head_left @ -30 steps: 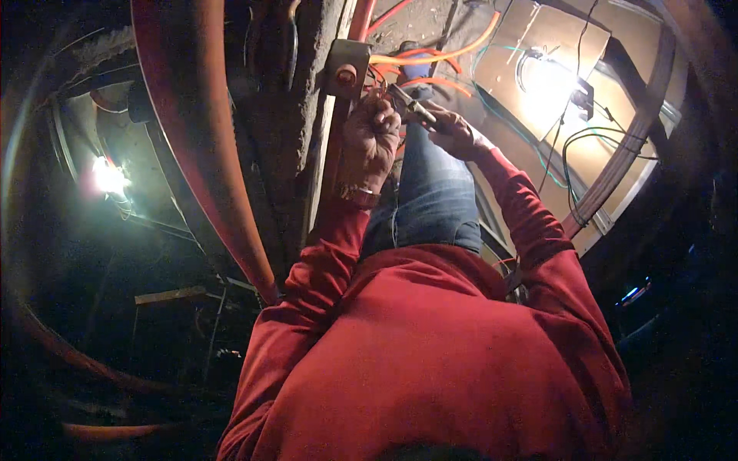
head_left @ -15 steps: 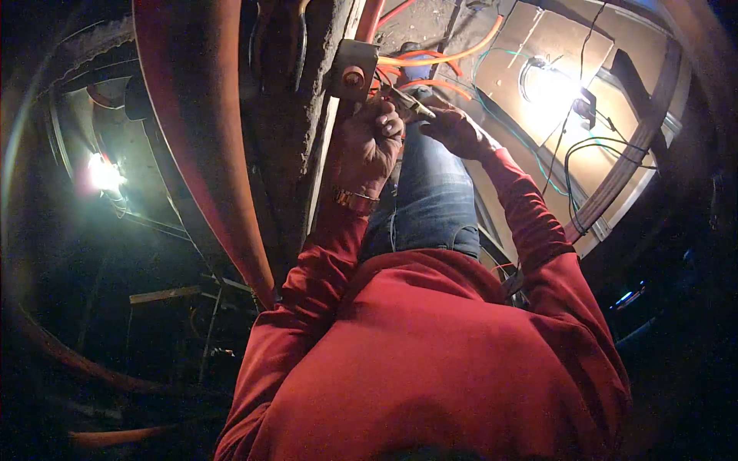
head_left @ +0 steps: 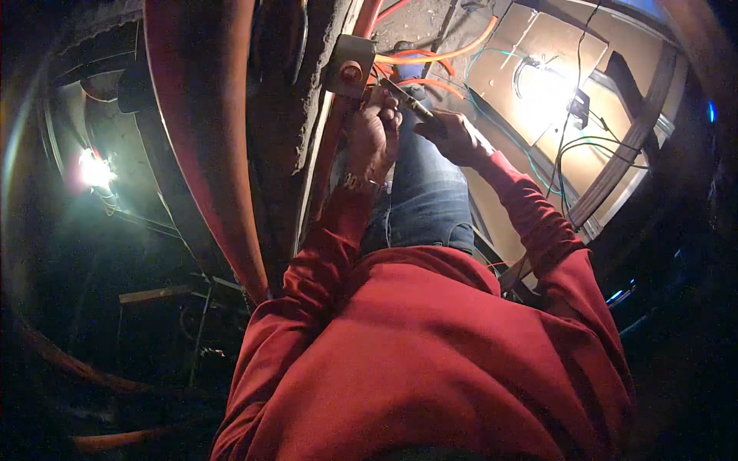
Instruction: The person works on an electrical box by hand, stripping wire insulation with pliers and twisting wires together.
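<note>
Below a dark junction box (head_left: 351, 73) with a round reddish cap, my left hand (head_left: 370, 137) is closed in a pinch among thin wires; what exactly its fingertips grip is too small to make out. My right hand (head_left: 453, 138) grips a metal hand tool (head_left: 410, 101), apparently pliers, whose tip reaches the left fingertips. Flexible orange conduits (head_left: 430, 58) come out of the box's right side, and a red pipe (head_left: 370, 14) runs into its top. My jeans-clad leg (head_left: 427, 200) lies beyond my hands.
A thick red-orange pipe (head_left: 204, 138) curves down the left, beside a rough dark beam (head_left: 306, 131). At right are beige boards (head_left: 500, 100), a glaring lamp (head_left: 547, 96), loose dark and green cables and a wooden bar (head_left: 619, 169). Another lamp (head_left: 96, 173) glows far left.
The view has shifted slightly, moving the scene left. My left wrist has turned a little. My right hand and the tool are angled more downward to the right, still at the left fingertips.
</note>
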Tool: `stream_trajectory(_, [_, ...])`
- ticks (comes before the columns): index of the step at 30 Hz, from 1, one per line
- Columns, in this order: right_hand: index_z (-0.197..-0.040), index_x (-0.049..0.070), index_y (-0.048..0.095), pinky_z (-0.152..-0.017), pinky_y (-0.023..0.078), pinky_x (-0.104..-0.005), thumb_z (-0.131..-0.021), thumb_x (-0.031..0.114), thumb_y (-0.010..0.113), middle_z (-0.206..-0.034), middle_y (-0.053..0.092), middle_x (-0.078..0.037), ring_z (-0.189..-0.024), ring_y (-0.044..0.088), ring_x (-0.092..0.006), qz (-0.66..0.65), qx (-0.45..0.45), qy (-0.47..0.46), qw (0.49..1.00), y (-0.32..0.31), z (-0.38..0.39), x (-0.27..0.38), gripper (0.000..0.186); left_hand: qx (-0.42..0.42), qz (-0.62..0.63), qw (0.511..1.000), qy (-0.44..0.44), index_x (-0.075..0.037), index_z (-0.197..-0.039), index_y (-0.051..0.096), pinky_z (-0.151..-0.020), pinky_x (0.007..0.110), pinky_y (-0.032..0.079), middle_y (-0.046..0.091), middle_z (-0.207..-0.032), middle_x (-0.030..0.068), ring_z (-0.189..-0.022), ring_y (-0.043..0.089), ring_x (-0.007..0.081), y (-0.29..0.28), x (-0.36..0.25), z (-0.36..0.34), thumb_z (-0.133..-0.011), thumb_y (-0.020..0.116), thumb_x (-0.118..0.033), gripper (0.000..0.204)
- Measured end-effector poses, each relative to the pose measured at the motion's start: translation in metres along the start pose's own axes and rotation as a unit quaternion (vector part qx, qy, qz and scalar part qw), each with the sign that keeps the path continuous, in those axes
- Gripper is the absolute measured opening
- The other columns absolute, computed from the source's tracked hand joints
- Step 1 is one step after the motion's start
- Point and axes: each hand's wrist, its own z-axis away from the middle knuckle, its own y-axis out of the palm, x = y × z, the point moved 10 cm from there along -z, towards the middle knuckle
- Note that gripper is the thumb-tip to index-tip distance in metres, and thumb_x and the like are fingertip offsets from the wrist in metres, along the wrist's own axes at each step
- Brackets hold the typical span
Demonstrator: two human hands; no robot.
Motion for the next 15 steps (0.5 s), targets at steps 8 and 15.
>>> stream_trajectory(8, [-0.113,-0.002,0.066,-0.079,0.05,-0.0399,-0.105,0.032,0.063,-0.089,0.069,-0.018,-0.081,0.061,-0.0206,0.014,0.119,0.038,0.992,-0.024,0.002,0.048,0.035,-0.029,-0.524,0.783,0.334,-0.004,-0.109,0.066,-0.067,0.033,0.051,0.066,-0.086,0.0054,-0.076,0.063,0.0181,0.026,-0.044,0.027,-0.107,0.055,-0.024,0.023])
stream_trajectory(15, [-0.119,0.003,0.064,-0.085,0.053,-0.0469,-0.106,0.044,0.055,-0.097,0.07,-0.018,-0.091,0.069,-0.032,0.266,0.297,0.12,0.91,-0.039,-0.013,0.087,0.044,-0.05,-0.057,0.98,0.186,-0.009,-0.09,0.061,-0.051,0.024,0.04,0.06,-0.077,-0.0008,-0.056,0.045,0.0055,-0.003,-0.015,-0.002,-0.101,0.065,-0.014,0.013])
